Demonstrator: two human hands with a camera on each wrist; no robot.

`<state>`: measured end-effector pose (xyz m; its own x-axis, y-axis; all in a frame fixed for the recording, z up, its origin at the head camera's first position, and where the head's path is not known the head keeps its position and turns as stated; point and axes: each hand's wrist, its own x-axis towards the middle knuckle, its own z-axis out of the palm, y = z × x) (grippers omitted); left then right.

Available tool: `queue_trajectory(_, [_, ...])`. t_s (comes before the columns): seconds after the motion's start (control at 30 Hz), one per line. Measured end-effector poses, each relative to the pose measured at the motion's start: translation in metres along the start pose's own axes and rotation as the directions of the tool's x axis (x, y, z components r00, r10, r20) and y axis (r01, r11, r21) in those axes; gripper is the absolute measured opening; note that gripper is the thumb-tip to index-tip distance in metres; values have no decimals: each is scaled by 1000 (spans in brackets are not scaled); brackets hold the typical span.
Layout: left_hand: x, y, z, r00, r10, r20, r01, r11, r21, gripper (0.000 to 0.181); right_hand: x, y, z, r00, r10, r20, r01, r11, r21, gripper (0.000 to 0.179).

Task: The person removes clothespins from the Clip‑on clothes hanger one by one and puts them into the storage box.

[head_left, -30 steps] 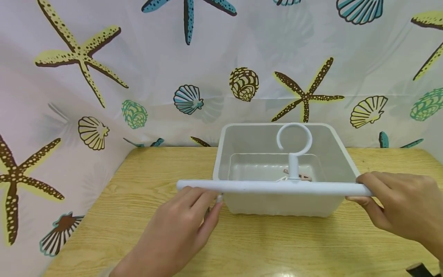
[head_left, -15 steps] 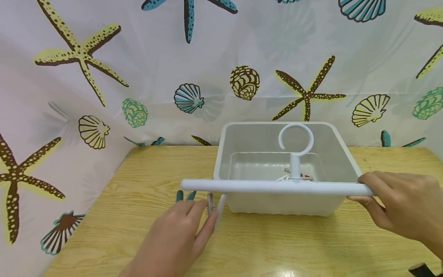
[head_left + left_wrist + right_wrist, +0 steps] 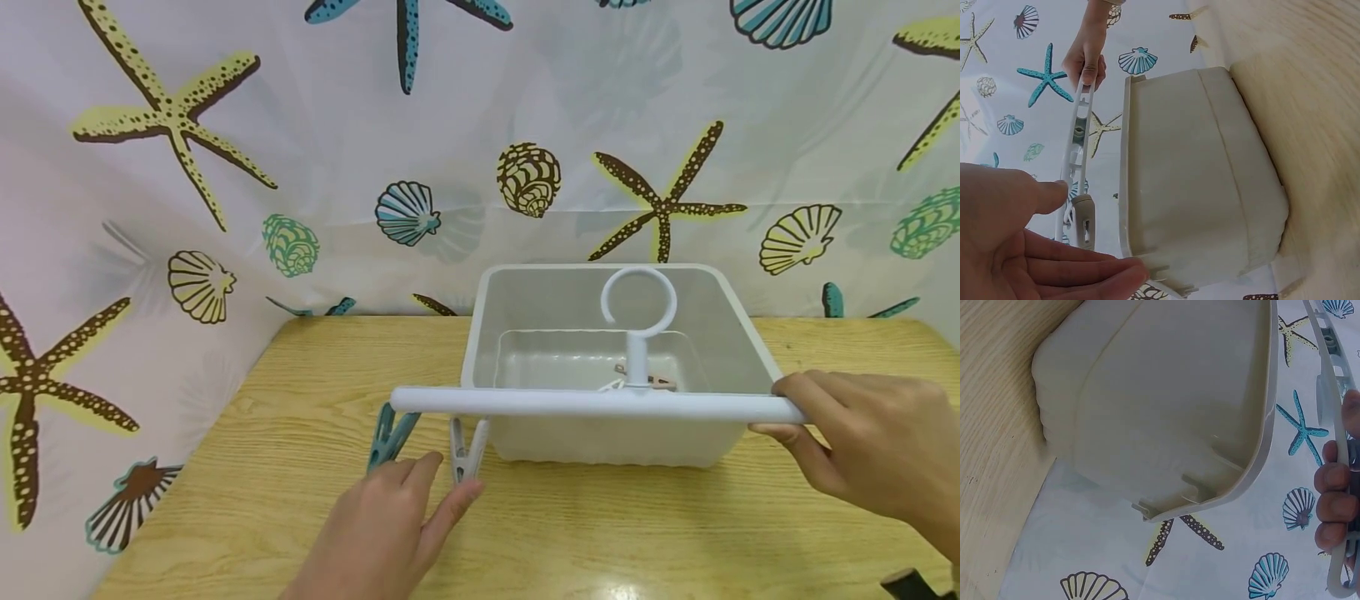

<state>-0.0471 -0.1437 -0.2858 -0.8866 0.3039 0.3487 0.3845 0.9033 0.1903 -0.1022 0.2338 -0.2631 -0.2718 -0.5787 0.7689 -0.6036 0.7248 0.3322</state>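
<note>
1. Above the near rim of the bin (image 3: 600,443), a white hanger (image 3: 555,402) is held level, its long axis running left to right, its hook (image 3: 637,360) pointing up and far.
2. Below the hanger's left end, a teal clip (image 3: 388,437) and a grey clip (image 3: 464,468) extend with wide ends toward it and narrow ends pointing near.
3. Right hand (image 3: 862,442): grips the hanger's right end.
4. Left hand (image 3: 382,517): holds nothing; thumb and fingers spread apart, just beside the grey clip. Contact: cannot tell.
5. Bin contents: a pinkish-brown clip (image 3: 663,382) and a white item (image 3: 612,386), right of centre, partly hidden by the hanger.
6. Bin support: wooden table (image 3: 300,383); patterned cloth (image 3: 330,167) hangs at the far side.
</note>
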Motion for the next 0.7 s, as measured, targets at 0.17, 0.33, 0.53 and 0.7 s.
queue_trajectory(0.17, [-3,-3,3,995,-101,23,102,993,-65,49,0,-1,2,1000,7,13,-7,1000,-1,56])
queue_trajectory(0.33, [1,-4,2,972,-200,122,221,956,-194,53,-1,-2,4,1000,16,19,-16,1000,1,55])
queue_trajectory(0.53, [6,-4,2,972,-194,131,233,867,-440,38,-5,-3,7,998,19,53,-18,1000,-6,56])
queue_trajectory(0.7, [8,-6,3,964,-208,165,265,788,-555,33,-8,-5,11,999,24,24,-24,1000,4,56])
